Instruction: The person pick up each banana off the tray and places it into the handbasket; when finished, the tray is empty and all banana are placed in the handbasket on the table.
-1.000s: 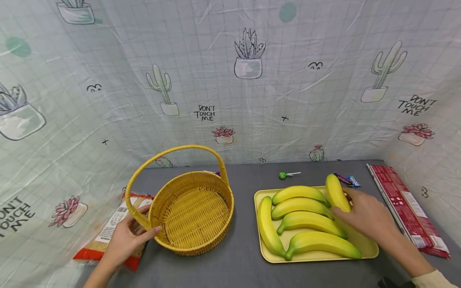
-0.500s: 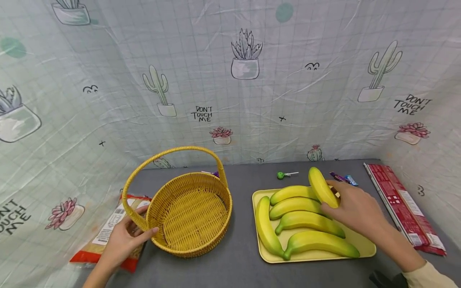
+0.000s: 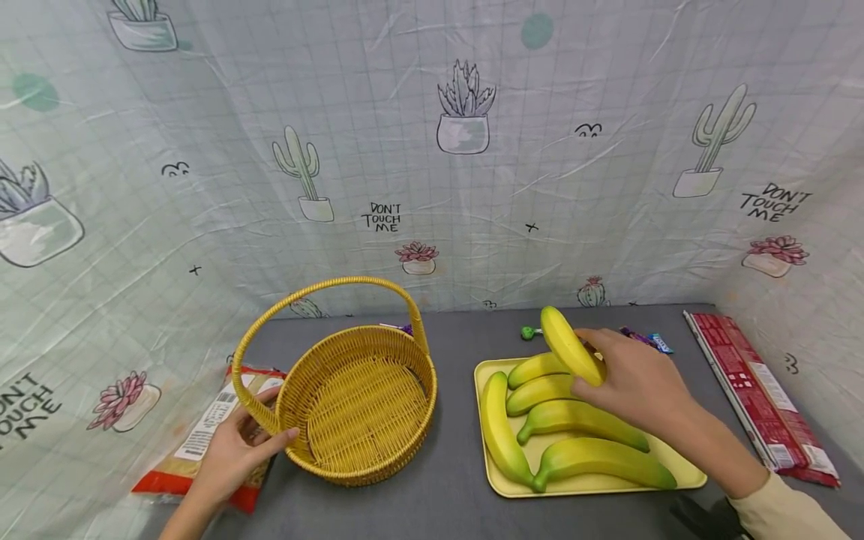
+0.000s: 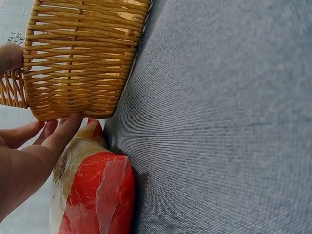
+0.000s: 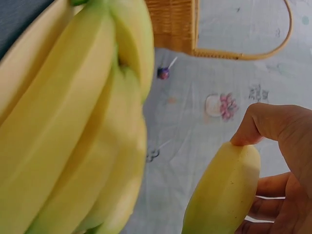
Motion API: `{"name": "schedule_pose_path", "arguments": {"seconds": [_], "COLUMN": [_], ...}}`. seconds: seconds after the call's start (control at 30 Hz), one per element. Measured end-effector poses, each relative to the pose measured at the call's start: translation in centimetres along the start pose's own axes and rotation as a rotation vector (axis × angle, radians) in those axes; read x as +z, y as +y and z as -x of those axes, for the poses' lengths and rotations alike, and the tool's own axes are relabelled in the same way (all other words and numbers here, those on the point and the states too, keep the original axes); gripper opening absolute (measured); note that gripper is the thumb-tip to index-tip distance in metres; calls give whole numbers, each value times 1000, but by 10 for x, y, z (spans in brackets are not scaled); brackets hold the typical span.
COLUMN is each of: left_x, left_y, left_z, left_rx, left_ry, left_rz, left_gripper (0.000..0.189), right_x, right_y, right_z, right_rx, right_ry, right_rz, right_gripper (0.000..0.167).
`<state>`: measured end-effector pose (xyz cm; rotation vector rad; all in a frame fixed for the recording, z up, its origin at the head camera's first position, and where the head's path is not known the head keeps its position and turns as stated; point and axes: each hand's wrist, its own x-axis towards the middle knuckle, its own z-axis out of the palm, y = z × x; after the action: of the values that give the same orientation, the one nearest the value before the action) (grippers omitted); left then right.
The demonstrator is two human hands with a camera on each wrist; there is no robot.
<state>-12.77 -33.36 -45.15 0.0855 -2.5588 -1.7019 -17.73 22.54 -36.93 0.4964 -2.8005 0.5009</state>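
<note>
A yellow wicker basket [image 3: 367, 409] with a tall arched handle stands on the grey table, nothing inside it. My left hand [image 3: 232, 450] holds its left side, thumb over the rim and fingers against the outer wall; the left wrist view shows the fingertips [image 4: 73, 122] on the weave. In my right hand [image 3: 637, 379] a banana [image 3: 570, 345] is gripped between thumb and fingers, raised above the back of a pale yellow tray [image 3: 496, 480]. Several more bananas [image 3: 601, 461] lie in that tray, partly hidden by the hand and the held banana.
Behind the left hand lies a red-and-clear food bag [image 3: 209, 427]. A green lollipop [image 3: 529, 333] and small wrapped candies [image 3: 648, 340] are behind the tray. Along the right edge rests a long red packet [image 3: 759, 394]. A patterned cloth [image 3: 466, 225] walls the table's back and sides.
The right hand has carried its banana leftward and slightly up, from the tray's back right corner toward the tray's middle. The left hand and the basket stay in place.
</note>
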Motion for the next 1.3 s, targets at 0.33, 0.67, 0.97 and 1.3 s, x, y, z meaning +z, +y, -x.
{"name": "schedule_pose_path", "arguments": {"seconds": [0.33, 0.67, 0.97, 1.3], "left_x": [2, 3, 4, 7], "left_y": [0, -2, -3, -3], "left_z": [2, 3, 2, 2], "left_rx": [16, -7, -1, -29], "left_ry": [25, 24, 34, 53], "left_rz": [-3, -1, -3, 6], "left_gripper": [78, 79, 78, 80], "right_x": [2, 16, 27, 43], "right_y": [-33, -73, -108, -148], "right_z": [-11, -13, -22, -46], "right_rx": [-100, -246, -340, -532], "right_ry": [43, 66, 19, -96], "right_rz": [-22, -45, -70, -156], "right_gripper": [60, 58, 57, 60]}}
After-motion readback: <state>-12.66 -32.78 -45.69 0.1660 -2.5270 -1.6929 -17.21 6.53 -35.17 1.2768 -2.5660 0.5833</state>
